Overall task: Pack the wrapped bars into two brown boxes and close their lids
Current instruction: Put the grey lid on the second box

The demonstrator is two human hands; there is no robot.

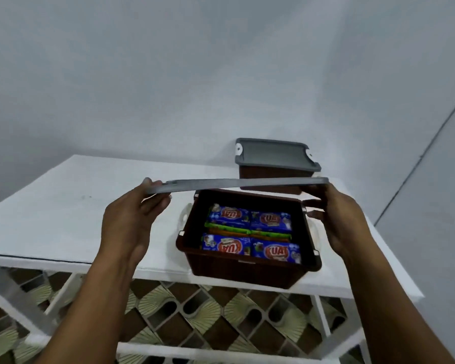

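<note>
Left hand (132,222) and right hand (336,219) each grip an end of the grey lid (237,183) I hold just above the near brown box (242,271), full of wrapped bars (247,232), on the bench (63,219); the far brown box (273,172) is already lidded, so only this closing seems left.

Grey lid (237,184) seen edge-on, top face not visible. It hides a strip across the front of the far brown box (263,174), right of centre. That box is closed, contents hidden. Near brown box (242,269): only the top layer of wrapped bars (229,215) shows, green ones between are slivers, small print unreadable. Right hand (339,222) covers the near box's right side; its thumb can't be made out. Left hand (132,219): palm side hidden. Both forearms cut off at bottom edge. Surface (63,206) cut off at left edge.
</note>
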